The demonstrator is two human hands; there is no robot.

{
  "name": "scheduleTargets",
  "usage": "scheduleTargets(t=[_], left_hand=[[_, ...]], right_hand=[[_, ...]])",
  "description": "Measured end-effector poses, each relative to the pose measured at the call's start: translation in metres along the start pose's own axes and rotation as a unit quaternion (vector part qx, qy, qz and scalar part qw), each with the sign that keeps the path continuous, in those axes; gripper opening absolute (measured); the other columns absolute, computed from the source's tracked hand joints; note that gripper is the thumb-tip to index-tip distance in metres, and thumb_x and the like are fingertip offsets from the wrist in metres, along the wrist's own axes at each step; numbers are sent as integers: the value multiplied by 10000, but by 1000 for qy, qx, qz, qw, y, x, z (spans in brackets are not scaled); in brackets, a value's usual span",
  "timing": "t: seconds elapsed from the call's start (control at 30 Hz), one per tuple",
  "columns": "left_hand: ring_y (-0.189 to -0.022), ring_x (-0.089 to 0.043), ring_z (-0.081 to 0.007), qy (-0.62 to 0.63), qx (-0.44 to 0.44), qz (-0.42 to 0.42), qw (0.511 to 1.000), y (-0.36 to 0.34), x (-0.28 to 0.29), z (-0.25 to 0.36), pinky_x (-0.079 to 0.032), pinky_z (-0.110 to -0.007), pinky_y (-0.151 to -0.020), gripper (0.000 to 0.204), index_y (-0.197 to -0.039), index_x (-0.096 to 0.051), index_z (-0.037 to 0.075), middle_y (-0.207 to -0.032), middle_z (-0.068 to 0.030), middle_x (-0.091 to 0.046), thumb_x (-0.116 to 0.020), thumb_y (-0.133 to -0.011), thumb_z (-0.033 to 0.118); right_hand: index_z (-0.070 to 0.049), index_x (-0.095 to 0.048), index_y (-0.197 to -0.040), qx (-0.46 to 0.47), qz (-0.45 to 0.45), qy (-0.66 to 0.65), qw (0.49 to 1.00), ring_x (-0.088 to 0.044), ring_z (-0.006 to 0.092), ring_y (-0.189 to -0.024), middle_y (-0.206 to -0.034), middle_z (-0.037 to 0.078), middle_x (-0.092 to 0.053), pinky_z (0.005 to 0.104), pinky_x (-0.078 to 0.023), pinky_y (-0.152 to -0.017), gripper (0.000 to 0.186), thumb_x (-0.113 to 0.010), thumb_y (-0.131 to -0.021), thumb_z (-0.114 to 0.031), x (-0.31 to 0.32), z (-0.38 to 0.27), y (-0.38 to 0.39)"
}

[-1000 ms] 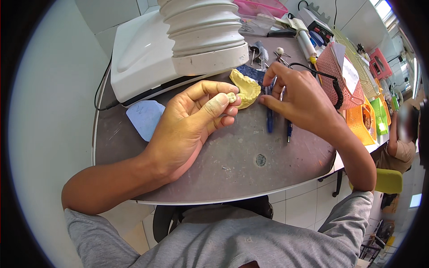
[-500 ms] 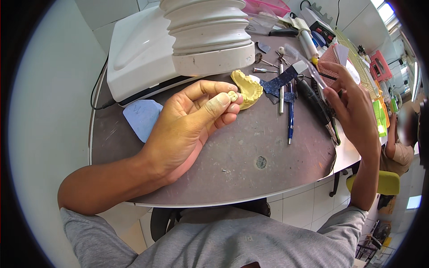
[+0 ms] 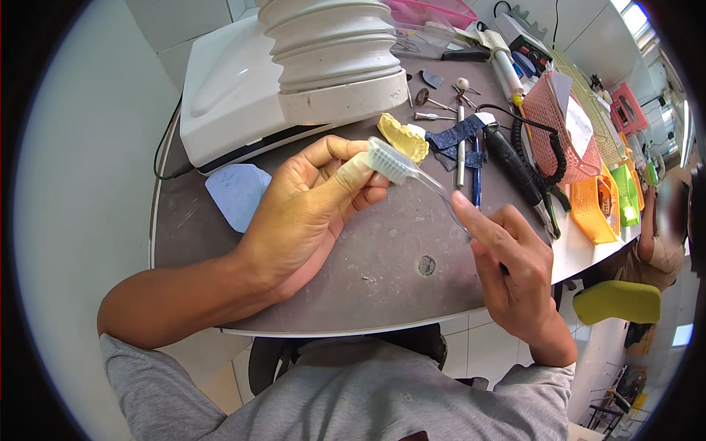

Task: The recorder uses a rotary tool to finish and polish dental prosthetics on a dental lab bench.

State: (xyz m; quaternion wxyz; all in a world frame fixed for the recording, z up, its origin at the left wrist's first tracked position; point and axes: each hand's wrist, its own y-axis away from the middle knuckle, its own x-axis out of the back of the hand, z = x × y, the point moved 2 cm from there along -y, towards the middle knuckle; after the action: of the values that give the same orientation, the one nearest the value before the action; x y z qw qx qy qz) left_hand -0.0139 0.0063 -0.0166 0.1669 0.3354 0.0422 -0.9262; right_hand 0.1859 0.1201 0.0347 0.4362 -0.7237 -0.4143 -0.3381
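One clear brush (image 3: 393,162) is held above the middle of the surface (image 3: 382,264), its handle pinched in the right grip (image 3: 515,268). The left grip (image 3: 301,202) is drawn together at the tips, but the brush's head covers them; I cannot tell what, if anything, it pinches. Just beyond, toward the far edge, lies one yellow cast (image 3: 406,140). Nearer the right edge are one silver rod (image 3: 461,151), one blue pen (image 3: 477,184) and one black handpiece (image 3: 509,163). One blue pad (image 3: 237,195) lies by the left edge.
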Motion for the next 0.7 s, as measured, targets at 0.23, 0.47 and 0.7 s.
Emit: scheduleTargets(t=[0.23,0.47,0.7], left_hand=[[-895,-595,-75,-24,0,31,999,-2,-4,2,-510,-220,-871,151,-1097,-590,43,-1014,-37,-625,-597,-983,141],[-928,-566,-62,-78,-27,39,996,2,-6,6,-489,-212,-865,225,-1188,-588,37,-1026,-26,-608,-582,-994,150],[-917,-576,-75,-170,-85,44,981,1,-8,13,-477,-229,-863,218,-1167,-592,28,-1018,-39,-626,-578,-998,165]], right_hand=[[-130,-619,-1324,-17,77,26,997,-475,201,-615,-756,83,-486,331,-417,-570,443,-609,-897,-13,-7,3,-28],[-41,-586,-1197,-31,76,207,975,-637,335,-717,-896,174,-605,444,-502,-642,329,-579,-874,17,22,46,-59],[42,-589,-1125,14,34,233,972,-651,379,-828,-990,211,-639,456,-520,-766,266,-589,-864,-7,13,71,-98]])
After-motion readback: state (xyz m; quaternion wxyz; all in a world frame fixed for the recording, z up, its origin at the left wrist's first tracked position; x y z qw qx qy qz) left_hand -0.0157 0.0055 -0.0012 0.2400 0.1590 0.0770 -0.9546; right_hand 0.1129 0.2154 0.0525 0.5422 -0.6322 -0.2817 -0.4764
